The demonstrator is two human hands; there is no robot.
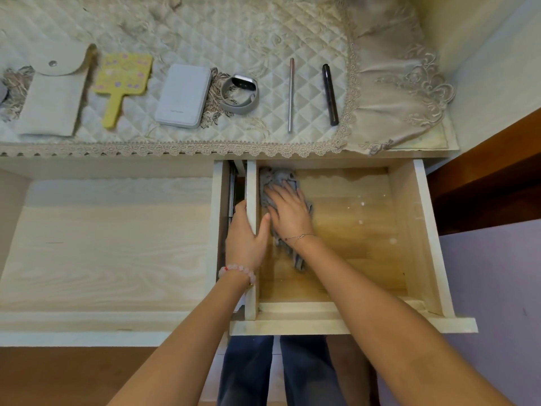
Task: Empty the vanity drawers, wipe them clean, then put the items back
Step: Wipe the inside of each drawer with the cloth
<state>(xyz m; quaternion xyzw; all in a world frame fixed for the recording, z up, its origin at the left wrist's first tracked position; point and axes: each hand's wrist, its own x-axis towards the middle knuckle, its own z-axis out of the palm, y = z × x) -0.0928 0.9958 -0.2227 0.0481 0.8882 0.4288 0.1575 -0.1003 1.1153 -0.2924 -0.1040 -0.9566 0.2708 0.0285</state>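
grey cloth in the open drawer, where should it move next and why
Probably sweep the grey cloth rightward: the right hand presses it in the far left corner of the drawer, pale specks dot the floor further right, and the left hand grips the left wall.

Soft, warm indoor light, fairly even. The quilted cloth [234, 39] at the top is brightest; the open drawer [366, 230] glows yellow, shaded along its upper edge. Wide-angle distortion bows lines toward the frame edges, where detail softens.
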